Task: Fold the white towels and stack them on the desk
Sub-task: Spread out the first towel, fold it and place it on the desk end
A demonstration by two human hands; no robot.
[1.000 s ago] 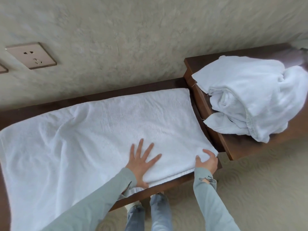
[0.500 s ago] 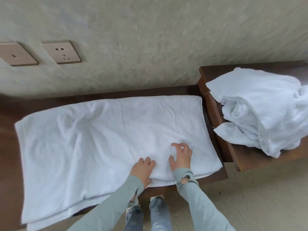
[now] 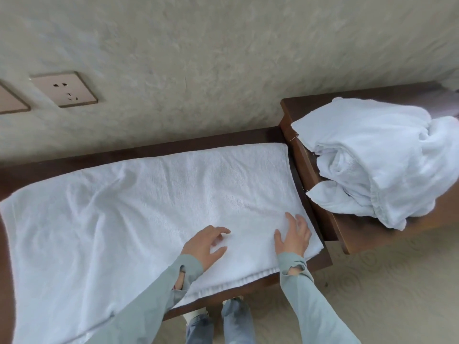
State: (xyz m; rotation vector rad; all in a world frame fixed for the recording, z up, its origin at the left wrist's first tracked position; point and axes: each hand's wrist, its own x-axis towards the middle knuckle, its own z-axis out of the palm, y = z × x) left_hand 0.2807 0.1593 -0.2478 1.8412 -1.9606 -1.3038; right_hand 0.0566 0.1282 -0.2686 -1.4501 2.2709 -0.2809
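Observation:
A large white towel (image 3: pixel 139 209) lies spread over the dark wooden desk (image 3: pixel 250 139), doubled along its near edge. My left hand (image 3: pixel 205 245) rests on the towel near the front edge, its fingers loosely bent and holding nothing. A little to its right, my right hand (image 3: pixel 293 235) lies on the towel's near right corner with relaxed fingers pointing away from me. A heap of crumpled white towels (image 3: pixel 377 157) sits on the raised wooden section (image 3: pixel 347 234) to the right.
A textured wall runs behind the desk, with a socket plate (image 3: pixel 64 89) at the left. Patterned carpet (image 3: pixel 385 294) lies at the lower right. My legs stand against the desk's front edge.
My left hand has moved up onto the towel with its fingers uncurled. My right hand has shifted right toward the near right corner. The view has tilted slightly.

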